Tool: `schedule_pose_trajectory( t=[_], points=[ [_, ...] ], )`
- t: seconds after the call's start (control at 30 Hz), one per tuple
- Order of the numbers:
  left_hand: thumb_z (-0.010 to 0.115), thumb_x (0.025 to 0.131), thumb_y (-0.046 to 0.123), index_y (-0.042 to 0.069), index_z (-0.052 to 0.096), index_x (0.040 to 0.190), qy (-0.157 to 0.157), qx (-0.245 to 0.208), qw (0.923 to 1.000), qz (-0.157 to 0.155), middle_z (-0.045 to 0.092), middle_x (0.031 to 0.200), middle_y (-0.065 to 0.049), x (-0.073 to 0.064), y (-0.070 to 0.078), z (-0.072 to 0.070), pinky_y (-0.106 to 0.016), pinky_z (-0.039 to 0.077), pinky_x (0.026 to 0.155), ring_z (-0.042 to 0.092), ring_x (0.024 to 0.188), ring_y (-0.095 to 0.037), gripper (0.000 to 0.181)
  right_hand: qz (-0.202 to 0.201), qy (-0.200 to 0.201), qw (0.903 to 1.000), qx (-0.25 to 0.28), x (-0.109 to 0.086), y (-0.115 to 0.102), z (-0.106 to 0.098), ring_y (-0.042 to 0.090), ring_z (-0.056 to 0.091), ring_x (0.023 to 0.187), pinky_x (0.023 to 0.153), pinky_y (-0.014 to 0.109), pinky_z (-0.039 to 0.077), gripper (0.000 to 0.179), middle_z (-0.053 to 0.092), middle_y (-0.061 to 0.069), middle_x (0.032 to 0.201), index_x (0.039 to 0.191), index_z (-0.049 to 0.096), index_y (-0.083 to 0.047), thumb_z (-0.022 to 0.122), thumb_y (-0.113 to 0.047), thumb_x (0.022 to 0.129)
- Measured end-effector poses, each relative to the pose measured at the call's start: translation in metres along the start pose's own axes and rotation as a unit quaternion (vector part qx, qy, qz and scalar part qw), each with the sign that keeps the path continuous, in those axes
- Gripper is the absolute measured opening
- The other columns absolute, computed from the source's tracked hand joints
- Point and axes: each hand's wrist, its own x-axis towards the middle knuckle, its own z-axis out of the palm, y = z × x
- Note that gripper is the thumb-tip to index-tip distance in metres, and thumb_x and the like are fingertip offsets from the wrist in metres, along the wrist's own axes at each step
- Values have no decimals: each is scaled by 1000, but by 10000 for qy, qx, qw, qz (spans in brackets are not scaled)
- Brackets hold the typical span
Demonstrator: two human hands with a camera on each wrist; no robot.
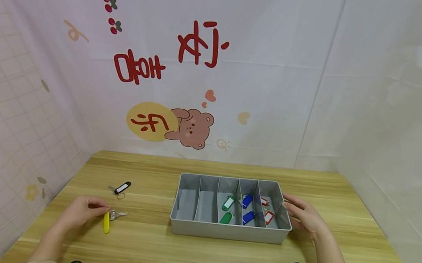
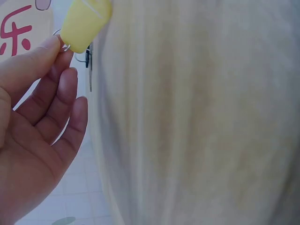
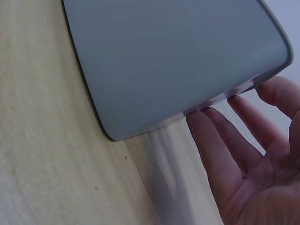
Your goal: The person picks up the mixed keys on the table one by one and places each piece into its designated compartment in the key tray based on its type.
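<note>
My left hand (image 1: pixel 82 212) pinches the metal ring of a yellow key tag (image 1: pixel 106 222) between thumb and forefinger, at the left of the table. A silver key (image 1: pixel 118 215) sticks out to the right beside the tag. In the left wrist view the yellow tag (image 2: pixel 86 26) points up from the fingertips, the other fingers loosely bent. At the right end of a grey divided tray (image 1: pixel 227 232), my right hand (image 1: pixel 305 217) touches the outer wall. The right wrist view has its fairly straight fingers (image 3: pixel 215 150) against that wall (image 3: pixel 178 56).
A black key tag (image 1: pixel 122 188) with a key lies behind my left hand. Inside the tray, green tags (image 1: pixel 228 203) sit in the middle compartment, blue tags (image 1: pixel 248 218) in the one to its right, red tags (image 1: pixel 269 218) at the right end. Cloth hangs around the wooden table (image 1: pixel 130 254).
</note>
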Motion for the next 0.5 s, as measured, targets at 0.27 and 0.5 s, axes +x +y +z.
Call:
schedule_pose_trajectory(
  t=[0.27,0.5],
  points=[
    [75,90,18,6,77,95,87,-277,9995,152,72,96,-5,-3,15,-7,-26,52,72,62,83,-10,14,-5,-34,10000,-4,0,-1,-1,15,64,105,86,38,55,63,56,10,134,152,26,8,55,-18,103],
    [75,90,18,7,77,96,190,-402,9985,307,72,96,-5,-3,29,-11,-25,53,71,63,83,-6,12,21,-40,10000,13,-1,-2,-1,14,64,106,86,38,55,63,56,8,134,152,25,7,55,-18,103]
  ],
)
